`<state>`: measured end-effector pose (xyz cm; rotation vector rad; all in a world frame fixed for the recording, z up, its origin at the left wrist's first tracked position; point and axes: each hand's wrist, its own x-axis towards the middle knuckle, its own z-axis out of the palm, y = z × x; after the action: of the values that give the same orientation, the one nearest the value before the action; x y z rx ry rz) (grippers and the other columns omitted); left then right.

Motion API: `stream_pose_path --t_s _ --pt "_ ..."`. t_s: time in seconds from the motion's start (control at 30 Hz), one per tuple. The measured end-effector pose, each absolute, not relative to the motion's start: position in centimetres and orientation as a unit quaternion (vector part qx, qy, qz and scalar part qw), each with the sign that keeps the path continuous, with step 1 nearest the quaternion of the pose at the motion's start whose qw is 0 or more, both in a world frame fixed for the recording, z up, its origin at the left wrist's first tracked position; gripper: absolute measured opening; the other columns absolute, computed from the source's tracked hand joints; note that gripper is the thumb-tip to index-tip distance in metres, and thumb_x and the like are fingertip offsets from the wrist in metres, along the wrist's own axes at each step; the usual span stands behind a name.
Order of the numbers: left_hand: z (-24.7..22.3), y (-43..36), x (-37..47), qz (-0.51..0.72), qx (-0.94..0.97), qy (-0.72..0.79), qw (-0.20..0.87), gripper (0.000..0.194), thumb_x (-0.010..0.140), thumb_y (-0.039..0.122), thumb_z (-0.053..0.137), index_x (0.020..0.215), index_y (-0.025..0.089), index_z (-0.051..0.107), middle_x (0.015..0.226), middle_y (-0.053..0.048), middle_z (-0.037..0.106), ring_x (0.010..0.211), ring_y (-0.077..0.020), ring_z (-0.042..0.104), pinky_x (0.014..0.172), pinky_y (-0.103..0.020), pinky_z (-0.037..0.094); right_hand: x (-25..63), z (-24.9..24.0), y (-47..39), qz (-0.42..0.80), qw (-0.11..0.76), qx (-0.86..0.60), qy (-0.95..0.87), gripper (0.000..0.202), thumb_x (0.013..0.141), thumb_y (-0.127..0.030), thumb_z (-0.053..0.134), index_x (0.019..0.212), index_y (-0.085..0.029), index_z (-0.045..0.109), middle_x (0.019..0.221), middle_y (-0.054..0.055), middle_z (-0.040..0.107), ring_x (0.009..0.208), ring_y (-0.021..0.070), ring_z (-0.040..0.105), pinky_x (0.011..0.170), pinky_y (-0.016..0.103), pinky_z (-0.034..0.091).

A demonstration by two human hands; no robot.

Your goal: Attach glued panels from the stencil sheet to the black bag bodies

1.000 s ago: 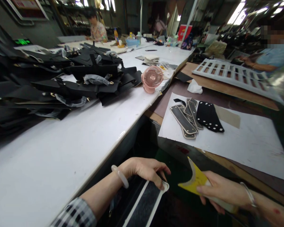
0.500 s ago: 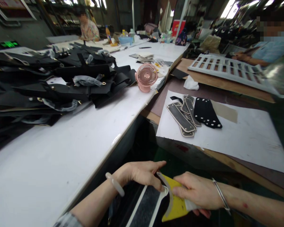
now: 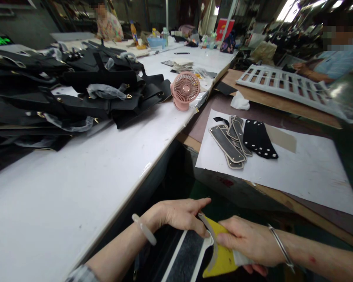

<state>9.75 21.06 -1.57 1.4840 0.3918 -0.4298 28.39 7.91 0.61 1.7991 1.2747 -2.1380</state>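
Observation:
At the bottom centre, my left hand (image 3: pixel 184 216) grips the end of a dark strip with pale edges (image 3: pixel 186 254), its thumb pressed on the pale rim and its index finger stretched out. My right hand (image 3: pixel 244 239) is closed on a yellow piece (image 3: pixel 223 256) with a grey curved edge, which lies against the end of the strip. A whitish bit of material shows under my right palm. Black material lies below both hands; its shape is too dark to make out.
Black bags (image 3: pixel 102 105) pile on the white table (image 3: pixel 76 196) at left, near a pink fan (image 3: pixel 185 89). On the right, grey straps (image 3: pixel 228 145) and black pieces (image 3: pixel 259 139) lie on white paper (image 3: pixel 306 176). Behind are a white rack (image 3: pixel 288 88) and two people.
The view has shifted slightly, so the table items sit a little differently. Both hands appear slightly further right, with their holds unchanged.

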Motion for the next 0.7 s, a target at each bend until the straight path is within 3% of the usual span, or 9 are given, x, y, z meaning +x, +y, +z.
stream_pose_path --t_s 0.33,0.53,0.7 --pt "-2.1 21.1 9.6 -0.174 0.651 0.167 0.719 0.113 0.067 0.032 0.074 0.156 0.011 0.007 0.117 -0.011 0.071 0.104 -0.0289 0.067 0.086 -0.034 0.051 27.0 -0.1 6.7 -0.693 0.019 0.627 0.355 0.029 0.098 -0.039 0.037 0.104 -0.016 0.052 0.049 -0.004 0.055 0.029 0.0069 0.043 0.027 0.012 0.035" --pt "-2.2 20.9 9.6 -0.158 0.608 0.187 0.756 0.114 0.062 0.021 0.074 0.157 0.014 0.011 0.095 -0.007 0.071 0.082 -0.0227 0.065 0.068 -0.028 0.049 25.6 -0.4 6.4 -0.706 0.011 0.639 0.304 0.027 0.100 -0.036 0.030 0.104 -0.016 0.049 0.045 -0.005 0.053 0.026 0.0076 0.040 0.027 0.012 0.033" --pt "-3.3 20.6 9.8 -0.125 0.585 0.170 0.783 0.113 0.059 0.019 0.077 0.156 0.018 0.018 0.081 -0.002 0.067 0.068 -0.0169 0.059 0.061 -0.026 0.046 24.4 -0.7 6.3 -0.721 -0.020 0.632 0.282 0.039 0.098 -0.053 0.035 0.104 -0.017 0.047 0.043 -0.004 0.053 0.025 0.0086 0.042 0.028 0.013 0.034"
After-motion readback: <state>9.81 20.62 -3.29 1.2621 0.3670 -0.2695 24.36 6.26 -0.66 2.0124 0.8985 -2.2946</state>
